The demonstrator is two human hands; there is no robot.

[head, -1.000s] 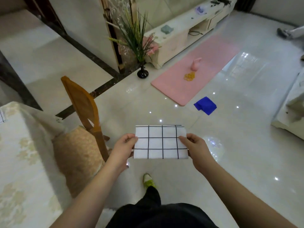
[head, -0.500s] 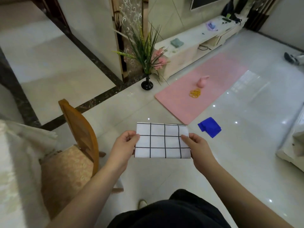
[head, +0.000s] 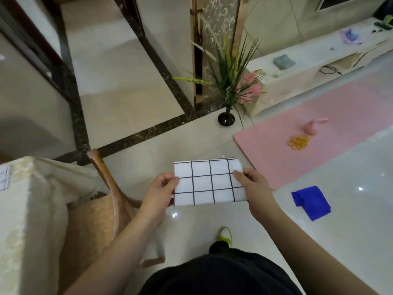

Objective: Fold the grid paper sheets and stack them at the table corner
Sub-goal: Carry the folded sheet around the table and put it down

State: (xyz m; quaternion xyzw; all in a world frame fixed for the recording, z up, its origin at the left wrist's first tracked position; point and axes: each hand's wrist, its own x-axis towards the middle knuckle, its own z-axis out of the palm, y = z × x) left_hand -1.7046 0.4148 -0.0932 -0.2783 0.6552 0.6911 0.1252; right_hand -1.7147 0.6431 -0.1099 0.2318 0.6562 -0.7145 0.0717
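- Chair (head: 110, 188) stands just left of the hands, between them and the table (head: 32, 209).
- Bare floor (head: 350, 241) lies open to the right, apart from a blue cloth (head: 311, 202).

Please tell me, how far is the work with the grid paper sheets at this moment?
Done: the grid paper sheet already looks folded into a compact rectangle. In hand: the left hand and right hand pinch its two short edges, holding it in the air over the floor. Left: carrying it to the table at the left, where grid paper lies at the frame edge, and stacking it.
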